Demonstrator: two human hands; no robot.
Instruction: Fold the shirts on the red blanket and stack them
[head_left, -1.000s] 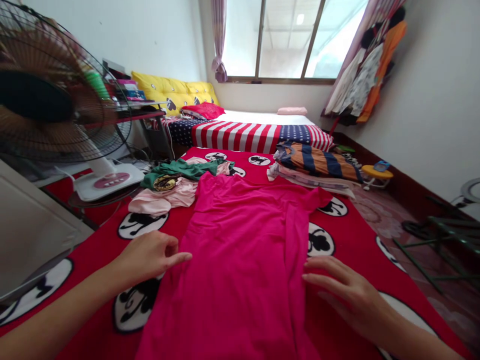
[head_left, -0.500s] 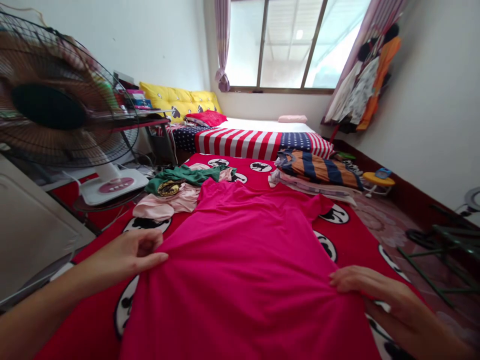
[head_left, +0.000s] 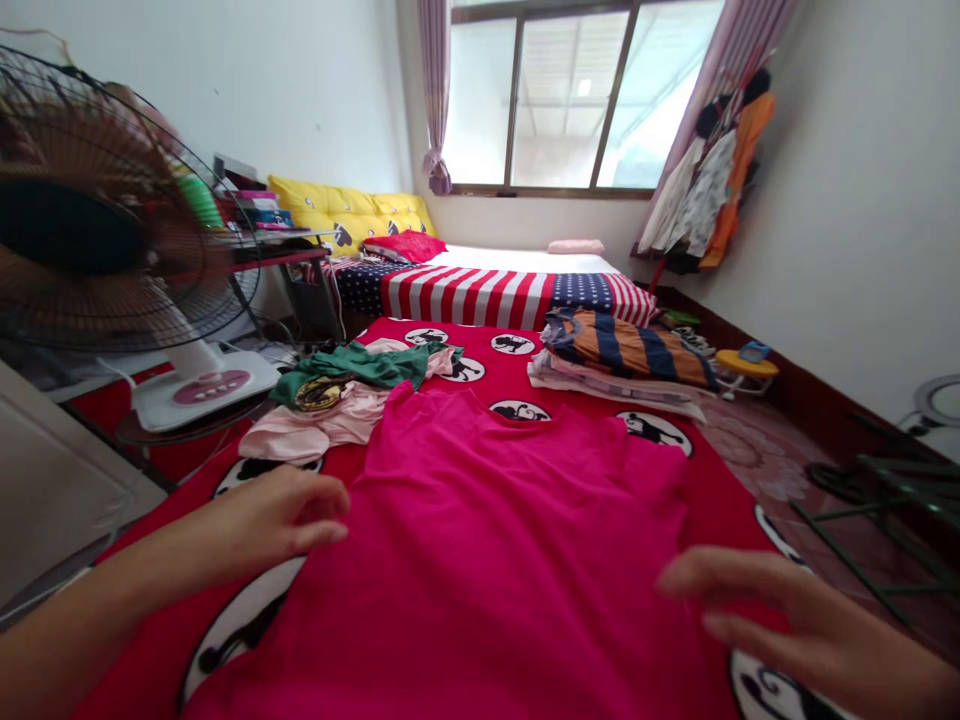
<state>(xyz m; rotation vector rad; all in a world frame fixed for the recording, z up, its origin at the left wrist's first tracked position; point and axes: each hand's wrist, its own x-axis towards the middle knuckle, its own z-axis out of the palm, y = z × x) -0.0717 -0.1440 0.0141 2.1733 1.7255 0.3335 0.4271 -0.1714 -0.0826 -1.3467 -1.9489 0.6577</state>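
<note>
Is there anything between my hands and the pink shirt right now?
Nothing visible is. The left hand and right hand are by opposite side edges of the pink shirt; the green cloth and striped shirt lie farther back.

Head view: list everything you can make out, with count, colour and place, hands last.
Shirt: 1, bright pink, spread on blanket
Blanket: 1, red with black-and-white ovals, floor
Heap: 1, green and pale pink, left beyond shirt
Stack: 1, orange-and-navy top, right beyond shirt
Fan: 1, dark hub, white base, left
Desk: 1, reddish edge, behind fan
Bed: 1, white, flag-patterned cover, back
Cushions: yellow, count unclear, bed's left
Pillows: 2, red and pink, on bed
Window: 1, brown frame, back wall
Curtains: 2, purple, flanking window
Hanging clothes: several, white, orange, black, right
Stool: 1, yellow, right
Left hand: 1, bare, shirt's left side
Right hand: 1, bare, shirt's right side
</note>
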